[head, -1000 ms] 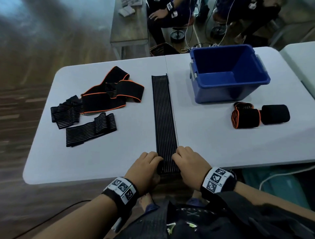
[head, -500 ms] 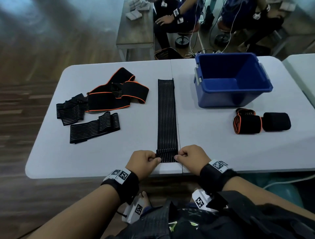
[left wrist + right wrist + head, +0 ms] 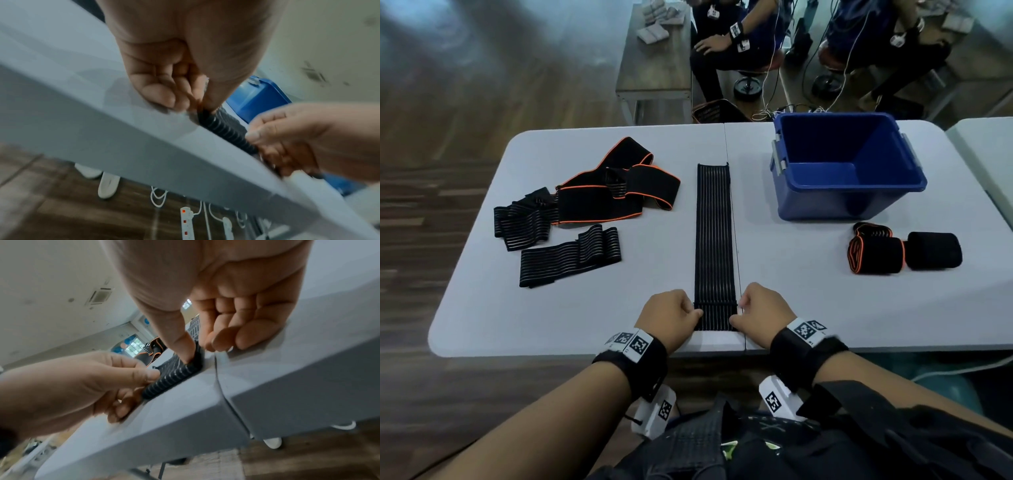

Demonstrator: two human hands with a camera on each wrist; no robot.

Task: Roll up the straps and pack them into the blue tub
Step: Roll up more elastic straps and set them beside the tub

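In the head view, loose straps lie at centre left on the table. Low in the frame, the left hand has its fingers curled, thumb and fingers pinching the near left corner of the flat strap, which runs up the middle of the frame. The right hand pinches the near right corner the same way. The tub stands at upper right; two rolled straps lie just below it on the table.

data-collection lab, folding tables, wired seated people
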